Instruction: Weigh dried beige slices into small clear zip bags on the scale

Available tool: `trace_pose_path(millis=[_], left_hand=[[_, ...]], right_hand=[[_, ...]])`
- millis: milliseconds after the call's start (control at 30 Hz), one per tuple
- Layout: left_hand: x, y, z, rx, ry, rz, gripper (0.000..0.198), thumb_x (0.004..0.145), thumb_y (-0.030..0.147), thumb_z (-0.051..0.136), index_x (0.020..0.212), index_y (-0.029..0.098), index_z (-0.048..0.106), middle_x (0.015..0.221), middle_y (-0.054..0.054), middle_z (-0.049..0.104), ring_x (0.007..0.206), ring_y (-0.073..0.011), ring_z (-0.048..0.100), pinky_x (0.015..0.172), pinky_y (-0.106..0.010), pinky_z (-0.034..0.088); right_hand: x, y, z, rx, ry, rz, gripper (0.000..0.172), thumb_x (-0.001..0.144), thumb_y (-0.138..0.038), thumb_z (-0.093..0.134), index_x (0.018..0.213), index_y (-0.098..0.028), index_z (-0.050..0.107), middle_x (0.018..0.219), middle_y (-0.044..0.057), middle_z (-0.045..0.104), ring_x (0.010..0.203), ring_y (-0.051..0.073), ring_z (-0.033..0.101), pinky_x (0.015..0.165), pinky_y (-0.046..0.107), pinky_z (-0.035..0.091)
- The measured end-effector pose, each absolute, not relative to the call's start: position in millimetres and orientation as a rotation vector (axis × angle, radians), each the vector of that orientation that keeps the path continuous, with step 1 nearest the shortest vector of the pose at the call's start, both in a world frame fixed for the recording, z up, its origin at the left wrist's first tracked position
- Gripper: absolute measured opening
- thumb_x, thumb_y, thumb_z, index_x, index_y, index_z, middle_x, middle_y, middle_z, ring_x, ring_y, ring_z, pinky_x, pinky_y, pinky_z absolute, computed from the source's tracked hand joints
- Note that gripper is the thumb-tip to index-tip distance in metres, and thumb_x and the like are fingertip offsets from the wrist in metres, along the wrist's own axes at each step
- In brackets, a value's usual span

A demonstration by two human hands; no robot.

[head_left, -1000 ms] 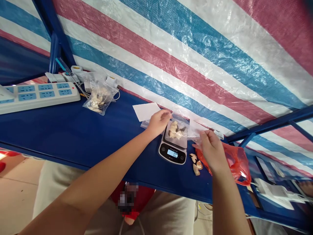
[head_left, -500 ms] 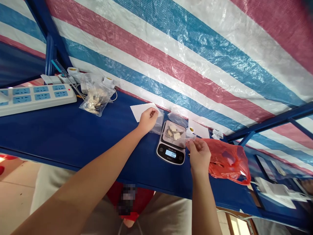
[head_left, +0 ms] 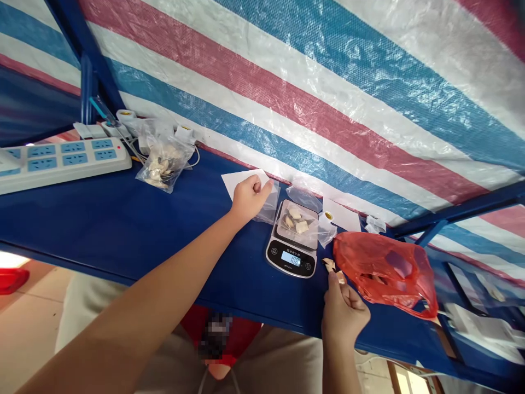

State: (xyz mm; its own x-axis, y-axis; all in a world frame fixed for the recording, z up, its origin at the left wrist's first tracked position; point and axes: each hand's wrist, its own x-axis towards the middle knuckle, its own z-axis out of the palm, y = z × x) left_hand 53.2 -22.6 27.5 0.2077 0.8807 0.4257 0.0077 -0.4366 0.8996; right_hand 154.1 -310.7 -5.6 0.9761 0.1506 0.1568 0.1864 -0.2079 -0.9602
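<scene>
My left hand is curled into a fist with its thumb out, above a white sheet of paper and clear plastic bags; nothing shows in it. A digital kitchen scale stands between my hands, its display lit and reading about 10.8. On its platform lies a clear bag with several pale dried slices. My right hand is closed at the scale's right, thumb and fingertips pinching a pale dried slice. Another loose slice lies on the blue table just beyond.
A red plastic bag lies to the right. Farther left are a filled clear bag and a white power strip. A white roll stands behind the scale. Striped sheeting hangs along the back.
My right hand has left the clear bag on the scale and moved down toward me, to the loose slices. The display went from about 0.0 to 10.8. My left thumb has lifted.
</scene>
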Motion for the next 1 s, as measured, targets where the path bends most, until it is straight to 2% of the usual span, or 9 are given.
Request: trace_pose_path(millis=[67,133,300,500,600,667,733,867,1000], left_hand=[[51,-23,30,1.668,0.849,1.333,0.06,0.084,0.039,0.069,0.061,0.023,0.016,0.058,0.006,0.016,0.055,-0.0085,0.019,0.054,-0.029,0.021],[50,-21,30,1.694,0.85,1.325,0.058,0.085,0.035,0.064,0.061,0.023,0.013,0.058,0.005,0.012,0.054,-0.0083,0.016,0.052,-0.03,0.019],[51,-18,24,1.792,0.859,1.365,0.05,0.087,0.029,0.056,0.061,0.023,0.014,0.059,0.005,0.013,0.054,-0.0085,0.016,0.052,-0.03,0.02],[52,-19,17,1.927,0.778,1.357,0.049,0.089,0.028,0.056,0.061,0.022,0.016,0.058,0.005,0.014,0.055,-0.0106,0.016,0.054,-0.032,0.02],[51,-17,18,1.985,0.745,1.417,0.029,0.085,0.018,0.053,0.064,0.022,0.034,0.063,0.002,0.038,0.059,-0.0127,0.033,0.058,-0.031,0.031],[50,-16,20,2.015,0.724,1.489,0.015,0.082,0.011,0.048,0.072,0.022,0.047,0.08,-0.003,0.055,0.074,-0.0165,0.049,0.067,-0.031,0.04],[48,-15,21,2.037,0.686,1.472,0.019,0.081,0.008,0.044,0.071,0.022,0.051,0.083,-0.005,0.06,0.083,-0.019,0.055,0.075,-0.033,0.044],[45,-16,19,2.018,0.591,1.203,0.022,0.075,0.008,0.04,0.059,0.022,0.039,0.057,0.001,0.043,0.059,-0.015,0.043,0.06,-0.031,0.034],[44,-20,19,2.004,0.559,1.14,0.021,0.075,0.011,0.04,0.057,0.022,0.036,0.053,0.002,0.037,0.053,-0.0134,0.037,0.055,-0.031,0.029]], right_hand=[[158,-309,-7,-1.752,-0.278,-0.012,0.065,0.079,-0.052,0.082,0.061,-0.027,0.026,0.055,-0.009,0.028,0.052,0.009,0.029,0.053,0.027,0.037],[162,-308,-7,-1.765,-0.356,0.006,0.065,0.081,-0.051,0.08,0.061,-0.027,0.023,0.056,-0.009,0.025,0.054,0.009,0.026,0.057,0.027,0.039],[164,-307,-2,-1.839,-0.534,-0.004,0.062,0.086,-0.053,0.075,0.06,-0.026,0.026,0.059,-0.009,0.024,0.058,0.01,0.028,0.064,0.028,0.04],[164,-308,-5,-1.769,-0.477,0.073,0.053,0.086,-0.054,0.076,0.067,-0.025,0.035,0.062,-0.009,0.035,0.055,0.01,0.033,0.056,0.026,0.034],[164,-308,-5,-1.729,-0.432,0.123,0.049,0.083,-0.054,0.079,0.074,-0.024,0.041,0.067,-0.009,0.04,0.055,0.009,0.036,0.053,0.025,0.031],[164,-308,-4,-1.717,-0.422,0.136,0.048,0.082,-0.053,0.08,0.076,-0.024,0.043,0.069,-0.009,0.041,0.055,0.009,0.037,0.052,0.025,0.03],[164,-307,-3,-1.721,-0.433,0.133,0.047,0.082,-0.053,0.08,0.076,-0.024,0.043,0.068,-0.009,0.04,0.055,0.009,0.037,0.052,0.025,0.03],[165,-307,-3,-1.732,-0.456,0.136,0.047,0.082,-0.052,0.08,0.075,-0.024,0.043,0.066,-0.009,0.039,0.054,0.009,0.036,0.053,0.025,0.031],[160,-306,-1,-1.734,-0.455,0.108,0.046,0.083,-0.056,0.079,0.077,-0.023,0.049,0.067,-0.008,0.046,0.056,0.01,0.041,0.056,0.026,0.035]])
